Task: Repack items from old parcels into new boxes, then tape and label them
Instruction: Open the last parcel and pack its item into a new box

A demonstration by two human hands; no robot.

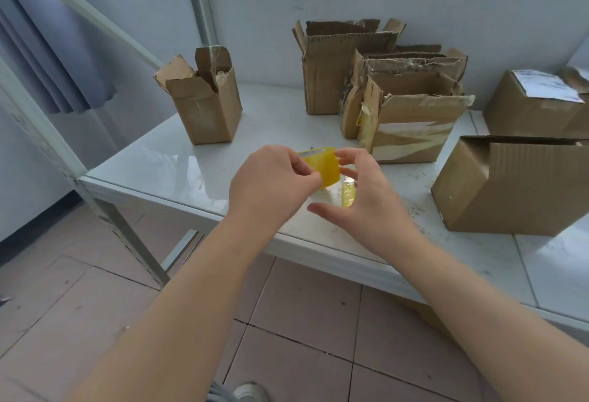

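Note:
A roll of yellow tape (325, 167) is held above the white table (165, 169). My left hand (271, 185) grips the roll, its fingers curled round the near side. My right hand (366, 191) pinches the roll's right edge with fingertips; a loose yellowish tape strip (348, 193) hangs below it. A plain closed-sided box (510, 185) lies on its side at the right, its opening facing away to the right.
A small torn open box (204, 105) stands at the back left. Several torn open old boxes (382, 89) cluster at the back middle. A labelled box (538, 105) sits at the far right. Tiled floor lies below the table's front edge.

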